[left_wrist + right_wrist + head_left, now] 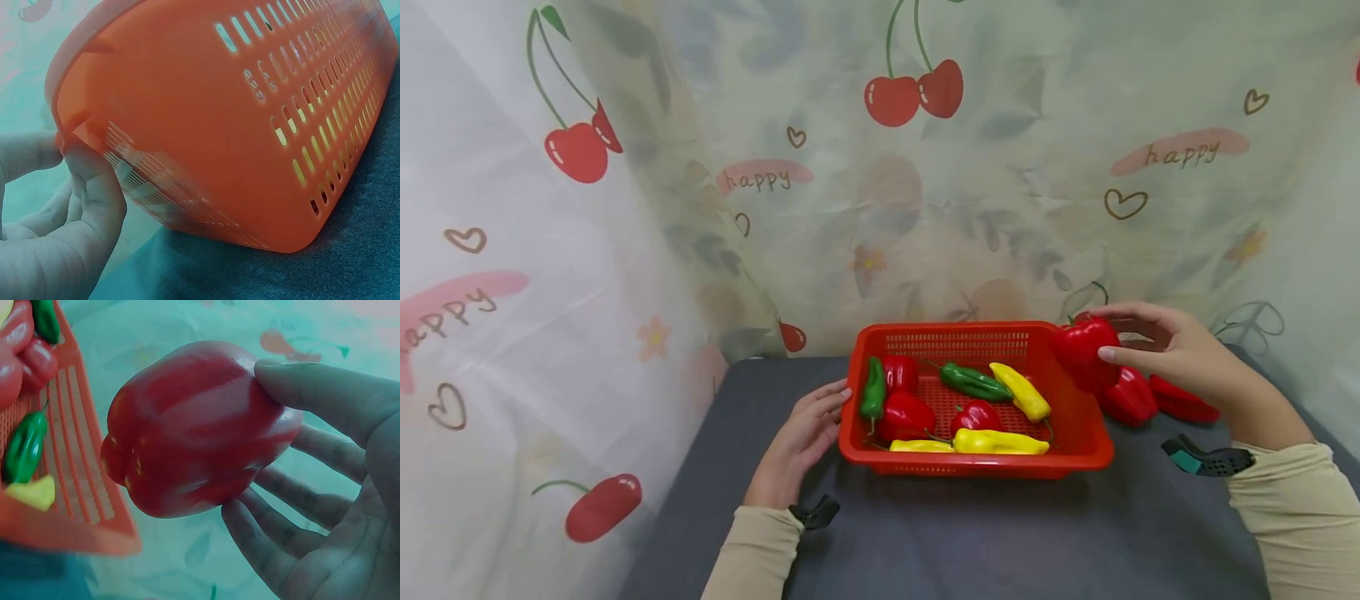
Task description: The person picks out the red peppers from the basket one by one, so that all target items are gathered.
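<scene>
Pale plastic sheeting (820, 275) printed with red cherries, brown hearts and the word "happy" hangs around a dark grey cloth-covered surface (1000, 533). On that surface sits a rectangular red-orange plastic basket (977, 461) with slotted walls. Inside it, a long glossy green pepper (873, 387) stands along the left end, next to two rounded red peppers, one (901, 374) behind the other (907, 414). Another rounded red pepper (976, 415) lies near the middle, with a second green pepper (976, 382) behind it. One slim yellow pepper (1021, 393) slants toward the right, and two more yellow peppers (1000, 442) lie along the front wall.

Of the hands, the left (808, 425) pinches the rim at the basket's left end between thumb and bent fingers. The right hand (1180, 346), spread fairly wide, holds a large shiny red bell pepper (1086, 350) between thumb and fingertips, raised at the basket's right end. Below and beside it, two more red peppers (1129, 398) rest outside the basket. Both forearms wear beige sleeves (1292, 492).
</scene>
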Demonstrator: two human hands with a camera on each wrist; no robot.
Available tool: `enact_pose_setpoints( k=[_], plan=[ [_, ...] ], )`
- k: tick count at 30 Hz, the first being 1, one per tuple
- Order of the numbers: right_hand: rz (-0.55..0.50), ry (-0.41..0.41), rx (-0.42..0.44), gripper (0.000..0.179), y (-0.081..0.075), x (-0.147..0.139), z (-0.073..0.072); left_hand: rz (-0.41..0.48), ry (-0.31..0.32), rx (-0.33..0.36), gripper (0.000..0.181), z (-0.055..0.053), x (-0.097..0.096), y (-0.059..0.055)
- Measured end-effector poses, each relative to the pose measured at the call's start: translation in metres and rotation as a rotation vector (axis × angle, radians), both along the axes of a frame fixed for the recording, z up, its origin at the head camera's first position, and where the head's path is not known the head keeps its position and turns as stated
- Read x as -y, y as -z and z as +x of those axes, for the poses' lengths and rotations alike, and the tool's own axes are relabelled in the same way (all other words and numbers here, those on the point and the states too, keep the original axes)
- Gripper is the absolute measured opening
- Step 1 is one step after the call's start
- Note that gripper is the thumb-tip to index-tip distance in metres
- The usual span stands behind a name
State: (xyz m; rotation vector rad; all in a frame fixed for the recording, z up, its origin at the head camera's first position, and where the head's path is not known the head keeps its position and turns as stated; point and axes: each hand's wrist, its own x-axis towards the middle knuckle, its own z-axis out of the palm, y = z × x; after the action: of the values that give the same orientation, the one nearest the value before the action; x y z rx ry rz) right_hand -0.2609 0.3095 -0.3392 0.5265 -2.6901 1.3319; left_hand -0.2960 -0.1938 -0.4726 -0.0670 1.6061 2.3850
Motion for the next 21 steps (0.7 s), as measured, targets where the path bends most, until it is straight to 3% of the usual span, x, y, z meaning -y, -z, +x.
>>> enact_pose_setpoints(
  k=[13, 21],
  plan=[
    [0.032, 0.149, 0.042, 0.055, 0.047, -0.068, 0.027, -0.011, 0.022, -0.004, 0.049, -0.001, -0.001, -0.002],
    [0.097, 0.218, 0.077, 0.060, 0.074, -0.095, 0.035, -0.006, 0.003, 0.004, 0.048, 0.001, 0.000, -0.004]
  ],
)
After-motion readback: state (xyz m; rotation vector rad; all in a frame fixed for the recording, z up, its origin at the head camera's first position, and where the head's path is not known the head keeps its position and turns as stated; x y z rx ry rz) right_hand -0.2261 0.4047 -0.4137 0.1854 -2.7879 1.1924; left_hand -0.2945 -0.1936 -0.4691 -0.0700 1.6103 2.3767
